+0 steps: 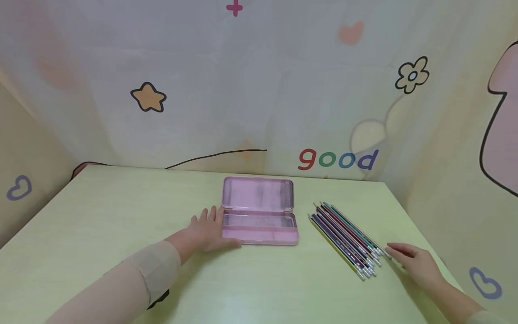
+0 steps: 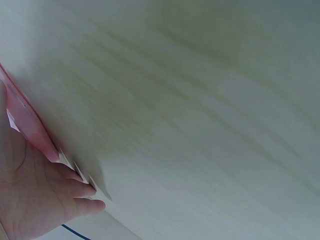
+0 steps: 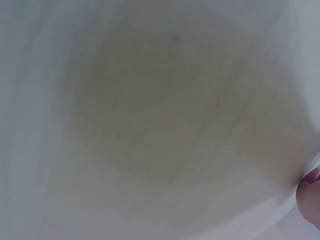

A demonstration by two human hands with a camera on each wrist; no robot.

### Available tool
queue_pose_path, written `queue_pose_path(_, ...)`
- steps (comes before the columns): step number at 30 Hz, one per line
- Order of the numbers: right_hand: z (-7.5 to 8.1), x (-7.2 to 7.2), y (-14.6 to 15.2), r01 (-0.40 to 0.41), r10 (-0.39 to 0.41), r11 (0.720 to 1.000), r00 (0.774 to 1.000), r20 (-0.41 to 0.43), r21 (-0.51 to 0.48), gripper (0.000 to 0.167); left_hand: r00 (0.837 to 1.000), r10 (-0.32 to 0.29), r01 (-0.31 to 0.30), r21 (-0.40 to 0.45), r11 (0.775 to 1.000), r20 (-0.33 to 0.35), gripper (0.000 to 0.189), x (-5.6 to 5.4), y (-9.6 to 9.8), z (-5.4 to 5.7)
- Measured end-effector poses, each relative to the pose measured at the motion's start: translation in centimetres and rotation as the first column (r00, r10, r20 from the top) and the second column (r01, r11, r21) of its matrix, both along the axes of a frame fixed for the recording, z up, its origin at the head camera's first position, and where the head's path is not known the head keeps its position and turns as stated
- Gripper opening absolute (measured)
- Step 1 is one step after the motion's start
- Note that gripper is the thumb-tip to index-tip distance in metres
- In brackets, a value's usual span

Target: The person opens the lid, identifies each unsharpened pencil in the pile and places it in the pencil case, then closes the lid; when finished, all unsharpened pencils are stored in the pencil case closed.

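Straight ahead of me, low on the backdrop (image 1: pixel 259 90) behind the bench (image 1: pixel 101 216), I can read one word, "good" (image 1: pixel 341 160), in lower-case letters: red g, green o, blue o, purple d. Higher up, at the upper edge of my head view, I see a magenta plus sign (image 1: pixel 234 7). A reddish heart (image 1: pixel 351 33) is up there too, and purple outlined hearts (image 1: pixel 19 188) mark both sides. Any lettering on the pencils (image 1: pixel 344 238) near my right fingers (image 1: pixel 404 247) is too small to read.

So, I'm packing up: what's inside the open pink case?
Inside the pink case, only bare compartments show. Its near left corner is hidden by the left hand.
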State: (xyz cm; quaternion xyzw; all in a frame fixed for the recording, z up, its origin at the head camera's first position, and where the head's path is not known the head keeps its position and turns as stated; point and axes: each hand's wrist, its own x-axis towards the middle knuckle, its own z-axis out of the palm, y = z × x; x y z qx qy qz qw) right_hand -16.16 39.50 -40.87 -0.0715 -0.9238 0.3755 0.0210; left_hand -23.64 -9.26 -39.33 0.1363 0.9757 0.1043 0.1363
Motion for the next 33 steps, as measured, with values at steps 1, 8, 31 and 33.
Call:
queue_pose_path(1,-0.1,0.1,0.1,0.001,-0.001,1.000,1.000,0.004,0.022,0.055,1.000,-0.001,0.001,0.002,1.000,0.001,0.114,0.0,-0.1,0.0)
queue_pose_path(8,-0.8,0.4,0.0,0.023,-0.022,0.999,1.000,-0.013,0.046,0.056,1.000,0.010,-0.010,-0.011,1.000,0.007,0.114,0.1,-0.5,0.6)
queue_pose_path(31,-2.6,0.9,-0.5,0.147,-0.090,0.951,0.973,-0.212,0.272,0.033,1.000,0.015,-0.015,0.012,1.000,0.007,0.114,0.2,-0.3,0.0)
queue_pose_path(33,-2.6,1.1,-0.5,0.165,-0.112,0.949,0.973,-0.201,0.268,0.034,1.000,0.016,-0.016,0.013,1.000,0.010,0.114,0.2,-0.2,0.1)
